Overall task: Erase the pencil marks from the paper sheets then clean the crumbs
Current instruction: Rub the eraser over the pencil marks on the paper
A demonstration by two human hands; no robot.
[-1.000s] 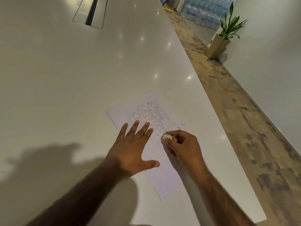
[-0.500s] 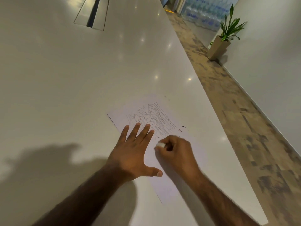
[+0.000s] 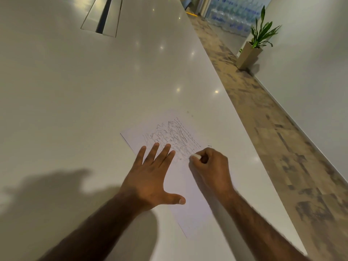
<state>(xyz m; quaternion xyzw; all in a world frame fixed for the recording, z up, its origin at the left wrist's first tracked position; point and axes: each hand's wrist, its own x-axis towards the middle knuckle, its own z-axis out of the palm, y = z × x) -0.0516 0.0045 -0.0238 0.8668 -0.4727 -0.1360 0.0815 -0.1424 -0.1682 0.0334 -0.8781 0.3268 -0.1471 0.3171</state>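
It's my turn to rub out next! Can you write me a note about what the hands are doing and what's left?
Left hand: flat, fingers spread, pressing the paper sheet down.
Right hand: pinches the white eraser, its tip at the near edge of the pencil scribbles.
The sheet lies on the white table, near its right edge.
Done: the near half of the sheet looks bare.
Left: scribbles across the far half, then the crumbs; a few dark specks lie beside the sheet.

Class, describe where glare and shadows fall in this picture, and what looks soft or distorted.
Head view: small glare spots dot the glossy table; a broad shadow lies left of the left hand; the forearms and far bottle packs look soft.
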